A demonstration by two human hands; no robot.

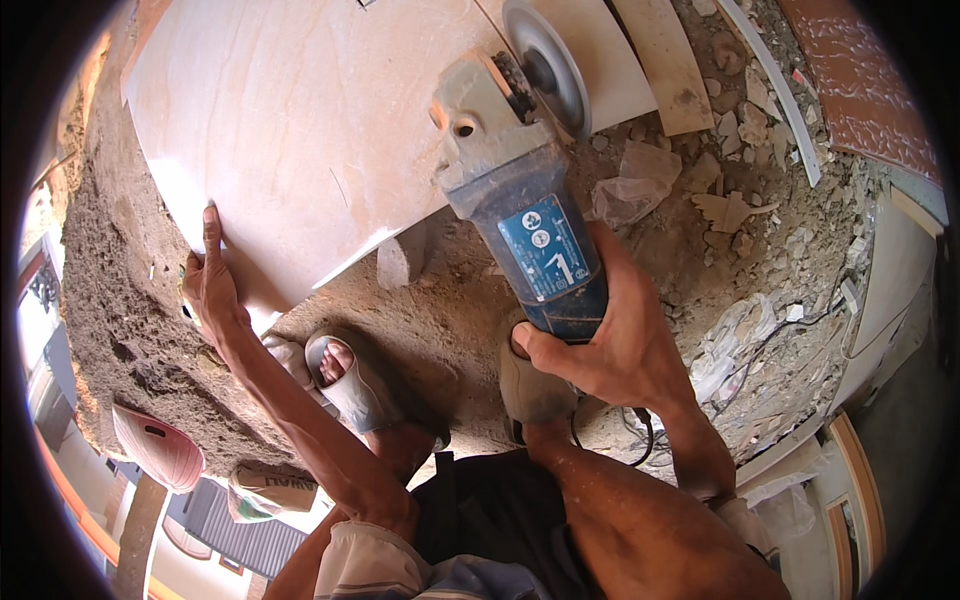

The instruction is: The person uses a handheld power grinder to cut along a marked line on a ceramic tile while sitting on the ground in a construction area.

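Angle grinder [510, 180]: dark blue housing [568, 316], grey gear head [478, 122], blue label [545, 250] with white markings. Cutting disc [572, 88]: grey. Tile [300, 130]: cream with faint tan veining. Shorts [490, 510]: black. Sheet [865, 90], upper right: red-brown with broken white streaks.

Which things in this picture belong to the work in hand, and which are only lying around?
In the work:
- angle grinder, held in the right hand
- large pale slab, its edge held by the left hand
- pale block at the slab's near edge, perhaps a prop

Seemingly just lying about:
- clear plastic
- broken rubble
- narrow pale strip
- pink container
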